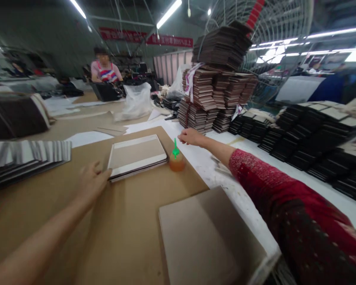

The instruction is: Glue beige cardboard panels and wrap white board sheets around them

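Observation:
My left hand (95, 177) is slightly blurred, its fingers apart, with the fingertips at the near left corner of a small stack of flat panels (138, 152). The top panel is beige with white strips along its edges. My right hand (192, 137) reaches out beyond a squat bottle of amber liquid (177, 163) with a green nozzle. Its fingers are curled together close to the nozzle; whatever they may hold is hidden. Nearer to me lies a stack of grey-brown boards (207, 233) at the edge of the brown work board (127, 213).
Tall bundles of brown panels (207, 89) rise behind my right hand. Several black stacks (317, 138) line the right side. Striped dark pieces (26, 162) lie at the left. A clear plastic bag (135, 101) and a co-worker (106, 71) are farther back.

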Demonstrator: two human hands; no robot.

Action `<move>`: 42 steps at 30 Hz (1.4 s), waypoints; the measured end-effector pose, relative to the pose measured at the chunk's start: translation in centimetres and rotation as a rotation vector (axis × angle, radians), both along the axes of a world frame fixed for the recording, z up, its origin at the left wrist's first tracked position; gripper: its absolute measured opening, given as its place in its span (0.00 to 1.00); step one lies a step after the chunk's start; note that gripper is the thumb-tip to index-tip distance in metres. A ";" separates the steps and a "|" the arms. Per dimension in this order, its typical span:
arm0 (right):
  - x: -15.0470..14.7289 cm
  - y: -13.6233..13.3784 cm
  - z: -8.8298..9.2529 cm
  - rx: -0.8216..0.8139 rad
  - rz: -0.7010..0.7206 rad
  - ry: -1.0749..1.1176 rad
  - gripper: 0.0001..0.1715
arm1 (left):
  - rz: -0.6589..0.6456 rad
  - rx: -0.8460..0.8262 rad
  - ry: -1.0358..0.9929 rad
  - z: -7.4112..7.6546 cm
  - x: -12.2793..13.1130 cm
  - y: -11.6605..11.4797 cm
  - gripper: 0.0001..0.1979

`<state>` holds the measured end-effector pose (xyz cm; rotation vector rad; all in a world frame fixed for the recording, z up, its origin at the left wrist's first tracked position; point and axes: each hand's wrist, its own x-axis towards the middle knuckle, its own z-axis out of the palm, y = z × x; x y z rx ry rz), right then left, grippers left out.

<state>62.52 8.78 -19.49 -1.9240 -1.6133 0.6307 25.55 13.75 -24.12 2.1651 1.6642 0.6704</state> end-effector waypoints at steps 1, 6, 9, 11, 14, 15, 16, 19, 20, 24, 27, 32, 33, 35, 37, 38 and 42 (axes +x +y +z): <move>0.8 -1.8 0.4 0.004 -0.016 0.004 0.15 | -0.023 -0.024 -0.018 0.2 -0.2 -1.4 0.34; 1.4 -14.0 0.9 0.025 -0.016 0.042 0.20 | -0.351 -0.185 -0.091 -0.8 -0.1 -11.0 0.27; -0.1 -21.3 -0.5 0.035 -0.015 0.048 0.14 | -0.581 -0.115 -0.040 -2.0 0.2 -16.8 0.21; -1.1 -25.1 -1.6 0.049 -0.007 0.019 0.10 | -0.671 -0.049 0.015 -2.6 0.1 -19.7 0.20; -2.2 -28.6 -2.9 0.059 -0.019 -0.089 0.16 | -0.689 0.112 0.056 -3.4 -0.1 -22.6 0.23; -2.4 -29.3 -3.4 0.067 -0.020 -0.125 0.19 | -0.684 0.157 0.064 -3.6 -0.2 -23.2 0.24; -2.5 -29.7 -3.8 0.078 -0.011 -0.160 0.23 | -0.682 0.188 0.068 -3.7 -0.2 -23.7 0.25; -2.5 -29.7 -5.3 0.108 0.081 -0.260 0.32 | -0.675 0.249 0.055 -4.1 -0.1 -24.8 0.27; -2.6 -29.6 -5.8 0.109 0.115 -0.285 0.33 | -0.675 0.260 0.050 -4.2 -0.1 -25.0 0.26; -2.8 -29.1 -6.9 0.122 0.202 -0.290 0.29 | -0.651 0.261 0.072 -4.6 -0.1 -26.0 0.25; -2.6 -29.1 -7.1 0.119 0.185 -0.260 0.31 | -0.629 0.239 0.098 -4.7 -0.1 -26.4 0.25; -1.2 -28.5 -7.4 0.043 0.150 -0.174 0.38 | -0.634 0.138 0.079 -4.5 -0.6 -26.4 0.22; -0.9 -28.3 -7.5 0.044 0.165 -0.153 0.38 | -0.633 0.096 0.061 -4.5 -0.7 -26.2 0.21; -0.5 -28.0 -7.5 0.060 0.187 -0.117 0.36 | -0.635 0.030 0.028 -4.4 -1.0 -26.0 0.20; -0.4 -27.8 -7.6 0.081 0.189 -0.082 0.36 | -0.644 0.006 0.018 -4.4 -1.2 -25.8 0.21; -0.3 -27.8 -7.6 0.087 0.187 -0.065 0.36 | -0.650 0.003 0.021 -4.4 -1.2 -25.8 0.22; -0.4 -27.8 -7.5 0.069 0.171 0.032 0.36 | -0.647 0.015 0.032 -4.8 -1.2 -25.7 0.24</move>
